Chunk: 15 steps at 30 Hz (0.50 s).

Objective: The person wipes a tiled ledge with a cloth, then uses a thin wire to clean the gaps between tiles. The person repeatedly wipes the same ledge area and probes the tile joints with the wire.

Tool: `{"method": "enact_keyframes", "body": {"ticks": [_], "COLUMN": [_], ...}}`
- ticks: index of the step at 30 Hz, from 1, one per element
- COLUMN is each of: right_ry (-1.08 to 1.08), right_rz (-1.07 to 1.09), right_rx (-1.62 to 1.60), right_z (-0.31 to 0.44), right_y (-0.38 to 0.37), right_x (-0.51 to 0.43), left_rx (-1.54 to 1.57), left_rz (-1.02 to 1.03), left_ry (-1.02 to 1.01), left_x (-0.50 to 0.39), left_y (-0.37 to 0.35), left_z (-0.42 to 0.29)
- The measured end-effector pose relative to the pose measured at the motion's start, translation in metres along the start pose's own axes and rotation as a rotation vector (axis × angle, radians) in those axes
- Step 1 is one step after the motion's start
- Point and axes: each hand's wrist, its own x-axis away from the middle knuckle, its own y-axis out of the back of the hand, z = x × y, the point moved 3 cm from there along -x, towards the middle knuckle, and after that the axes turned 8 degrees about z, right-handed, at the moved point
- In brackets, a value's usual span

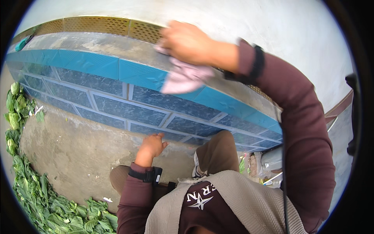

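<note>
A pale pink cloth [187, 77] is bunched in my right hand [187, 41], and its loose end hangs over the front of the grey concrete ledge [96, 44]. Motion blurs that hand, which is beside the gold patterned tile strip [96, 24] along the wall base; I cannot tell how firmly the cloth presses there. Bright blue edging tiles [140, 71] run along the ledge front. Lower down, my left hand [152, 145] holds nothing, its thumb apart from the fingers. It hovers in front of the dark blue tiled face [128, 106], above my bent leg.
Green leafy vegetables [58, 210] lie heaped on the concrete floor [73, 152], with several cabbage-like heads [14, 120] along the left. A teal-handled item [23, 43] rests at the ledge's far left. At right stands a grey container [271, 160].
</note>
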Motion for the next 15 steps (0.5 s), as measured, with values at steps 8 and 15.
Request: {"method": "enact_keyframes", "body": {"ticks": [8,15], "right_ry": [0.172,0.255], "right_rz": [-0.047,-0.227], "right_rx": [0.096,0.206], "right_z": [0.002,0.012], "right_y": [-0.003,-0.009], "right_x": [-0.028,-0.135], "left_rx": [0.063,0.076], "left_rz": [-0.116,-0.036], "left_ry": [-0.062,0.039], "left_x": [0.029,0.005], "left_y": [0.011,0.010], "left_z": [-0.008,0.016]}}
